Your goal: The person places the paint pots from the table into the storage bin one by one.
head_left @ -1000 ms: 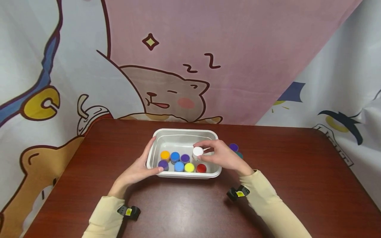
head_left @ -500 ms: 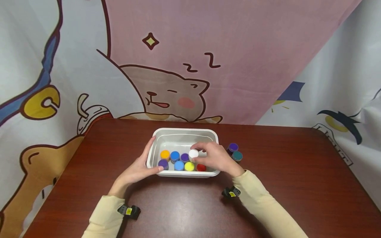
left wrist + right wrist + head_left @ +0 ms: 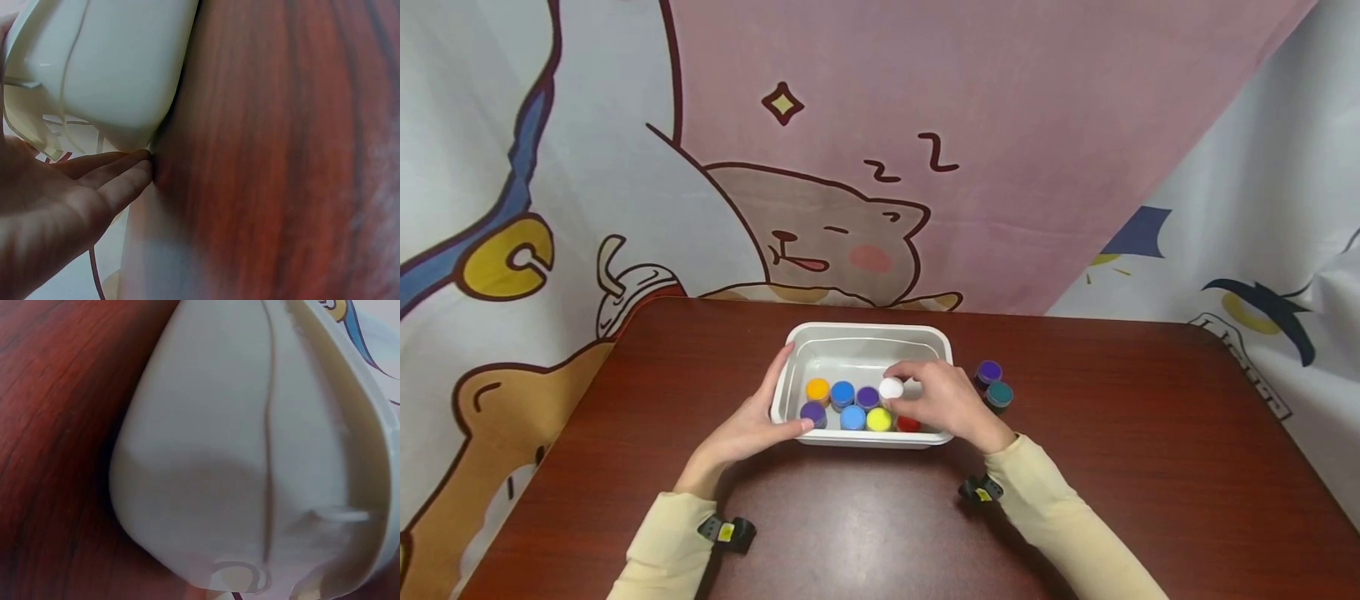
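Observation:
In the head view my left hand (image 3: 747, 427) holds the left end of a white plastic tray (image 3: 872, 439), thumb over the front rim and fingers along the outside. The left wrist view shows the fingers (image 3: 122, 178) against the tray's outer wall (image 3: 125, 56). My right hand (image 3: 947, 402) reaches over the right side and pinches a small white-lidded pot (image 3: 891, 388) between thumb and fingers. Beside it in the tray stand pots with purple (image 3: 868, 397), yellow (image 3: 879, 419) and red (image 3: 907, 423) lids. The red one is partly hidden by my right hand.
More pots in the tray have orange (image 3: 817, 391), blue (image 3: 842, 394), light blue (image 3: 853, 417) and purple lids (image 3: 813, 413). A purple-lidded pot (image 3: 988, 372) and a green-lidded pot (image 3: 998, 395) stand on the brown table (image 3: 865, 525), right of the tray.
My right hand has moved slightly left and brought the white-lidded pot next to the purple-lidded one. The two pots outside the tray are now uncovered. My left hand stays in place.

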Available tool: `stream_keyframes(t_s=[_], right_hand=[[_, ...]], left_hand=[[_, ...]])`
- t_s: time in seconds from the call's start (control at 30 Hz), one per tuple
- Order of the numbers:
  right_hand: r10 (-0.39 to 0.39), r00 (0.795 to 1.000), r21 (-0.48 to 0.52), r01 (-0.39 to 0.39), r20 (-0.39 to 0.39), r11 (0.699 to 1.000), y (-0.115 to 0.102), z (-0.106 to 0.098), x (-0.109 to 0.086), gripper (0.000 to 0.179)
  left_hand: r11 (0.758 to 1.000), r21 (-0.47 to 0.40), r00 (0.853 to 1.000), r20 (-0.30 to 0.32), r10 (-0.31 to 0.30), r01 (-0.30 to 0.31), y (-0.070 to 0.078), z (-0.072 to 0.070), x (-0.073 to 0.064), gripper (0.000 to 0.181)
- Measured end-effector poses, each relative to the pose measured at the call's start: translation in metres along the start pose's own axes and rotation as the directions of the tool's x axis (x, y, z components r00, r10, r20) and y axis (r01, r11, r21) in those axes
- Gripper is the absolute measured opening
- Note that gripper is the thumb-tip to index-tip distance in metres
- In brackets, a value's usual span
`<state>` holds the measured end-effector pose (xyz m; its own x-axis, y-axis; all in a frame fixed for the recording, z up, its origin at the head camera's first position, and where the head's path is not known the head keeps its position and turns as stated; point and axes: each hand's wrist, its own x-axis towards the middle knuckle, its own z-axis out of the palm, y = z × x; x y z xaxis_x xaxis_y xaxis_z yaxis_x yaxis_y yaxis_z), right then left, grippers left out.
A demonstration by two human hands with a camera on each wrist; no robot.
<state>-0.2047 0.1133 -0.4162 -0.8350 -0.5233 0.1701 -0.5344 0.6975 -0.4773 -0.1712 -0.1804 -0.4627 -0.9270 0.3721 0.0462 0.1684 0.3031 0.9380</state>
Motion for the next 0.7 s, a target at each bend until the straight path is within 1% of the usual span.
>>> stream_keyframes(t_s=[0.1, 0.2, 0.27, 0.37, 0.53, 0.7], right_hand=[[-0.018, 0.999, -0.079, 0.015, -0.029, 0.997, 0.0007, 0.0047, -0.0002, 0.030], [-0.041, 0.998, -0.156, 0.033, -0.047, 0.987, 0.0008, 0.0083, -0.0002, 0.031], [-0.048, 0.998, -0.202, 0.039, -0.044, 0.979, -0.0001, 0.0094, 0.0000, 0.031], [-0.041, 0.999, -0.253, 0.036, -0.014, 0.967, -0.0022, 0.0093, 0.0006, 0.028], [-0.004, 1.000, -0.265, 0.012, 0.029, 0.964, -0.0050, 0.0080, 0.0008, 0.024], [0.008, 0.999, -0.233, 0.000, 0.031, 0.972, -0.0050, 0.0075, 0.0009, 0.026]], left_hand=[[1.000, -0.001, 1.000, -0.001, 0.003, -0.003, 0.0003, -0.0001, -0.0001, 0.103], [1.000, 0.002, 1.000, 0.000, 0.000, 0.000, 0.0008, -0.0003, 0.0001, 0.103], [1.000, 0.004, 1.000, -0.001, -0.002, 0.002, 0.0012, -0.0004, 0.0002, 0.103], [1.000, 0.004, 1.000, -0.001, -0.003, 0.003, 0.0017, -0.0005, 0.0005, 0.103], [1.000, 0.005, 1.000, -0.002, -0.001, 0.001, 0.0008, -0.0003, 0.0006, 0.103], [1.000, 0.006, 1.000, -0.002, -0.010, 0.010, -0.0005, -0.0002, -0.0001, 0.103]])
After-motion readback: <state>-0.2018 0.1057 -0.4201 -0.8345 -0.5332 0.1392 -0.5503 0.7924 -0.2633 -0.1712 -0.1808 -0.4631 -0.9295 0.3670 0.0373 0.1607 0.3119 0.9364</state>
